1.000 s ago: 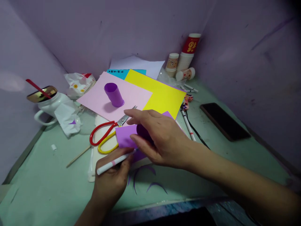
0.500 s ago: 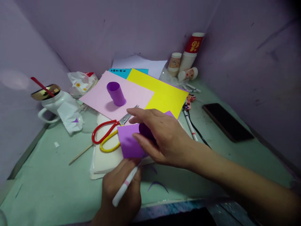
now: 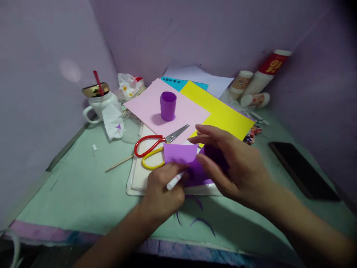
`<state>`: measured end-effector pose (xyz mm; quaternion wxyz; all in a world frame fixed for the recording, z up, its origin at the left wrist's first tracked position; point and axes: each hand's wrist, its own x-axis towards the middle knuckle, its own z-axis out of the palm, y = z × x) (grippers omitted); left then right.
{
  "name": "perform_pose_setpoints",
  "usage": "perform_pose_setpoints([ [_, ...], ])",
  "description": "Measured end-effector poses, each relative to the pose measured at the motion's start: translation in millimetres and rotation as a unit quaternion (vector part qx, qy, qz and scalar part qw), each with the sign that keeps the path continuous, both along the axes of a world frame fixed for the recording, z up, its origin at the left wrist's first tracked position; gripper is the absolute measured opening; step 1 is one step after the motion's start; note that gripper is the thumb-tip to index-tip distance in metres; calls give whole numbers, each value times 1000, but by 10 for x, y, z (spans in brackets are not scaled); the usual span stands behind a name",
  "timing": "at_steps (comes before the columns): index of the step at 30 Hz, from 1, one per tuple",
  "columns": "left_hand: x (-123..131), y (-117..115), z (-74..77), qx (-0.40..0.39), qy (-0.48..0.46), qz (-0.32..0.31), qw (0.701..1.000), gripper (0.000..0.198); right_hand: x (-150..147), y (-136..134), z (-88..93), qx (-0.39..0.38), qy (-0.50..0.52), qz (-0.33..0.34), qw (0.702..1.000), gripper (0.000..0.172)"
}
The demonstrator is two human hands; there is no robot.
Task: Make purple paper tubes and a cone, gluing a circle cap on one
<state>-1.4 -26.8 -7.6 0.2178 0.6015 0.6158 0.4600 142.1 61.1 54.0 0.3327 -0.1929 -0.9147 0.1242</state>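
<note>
My left hand point(image 3: 166, 190) is closed around a white marker point(image 3: 175, 181), at the lower left part of a purple paper sheet point(image 3: 178, 152). The marker's tip is hidden by my fingers. Curled around a darker purple paper tube point(image 3: 214, 154), my right hand point(image 3: 242, 167) keeps it on that sheet; the hand covers much of the tube. Another purple paper tube point(image 3: 168, 108) stands upright on pink paper point(image 3: 147, 100). Scissors point(image 3: 177, 134) with one red and one yellow handle lie just left of the purple sheet, blades slightly apart.
Yellow paper point(image 3: 220, 111) lies behind my right hand. At left stand a white mug point(image 3: 103, 106) and a crumpled tissue point(image 3: 113, 123). Stacked paper cups point(image 3: 260, 82) lean at the back right, a phone point(image 3: 304, 169) lies at right. Thin purple scraps point(image 3: 203, 221) are near the front edge.
The view has swung left, so things appear farther right. My left hand with the marker has moved up onto the purple sheet. My right hand stays around the tube.
</note>
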Motion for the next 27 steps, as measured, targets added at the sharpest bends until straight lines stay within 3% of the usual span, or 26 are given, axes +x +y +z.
perform_pose_setpoints([
  [11, 76, -278, -129, 52, 88, -28, 994, 21, -22, -14, -12, -5, -8, -12, 1000, 48],
  [18, 167, -435, -68, 85, 148, -21, 985, 17, -3, 11, 9, 5, -4, 0, 1000, 43],
  [21, 38, -428, 63, 149, 156, 27, 976, 15, 20, 43, 60, 28, -64, 23, 997, 44],
  [24, -167, -400, 226, 154, 182, 125, 963, 15, 89, 105, 162, 34, -123, 63, 990, 44],
  [27, -431, -359, 351, 130, 194, 252, 939, 14, 259, 224, 337, 46, -40, 48, 997, 42],
])
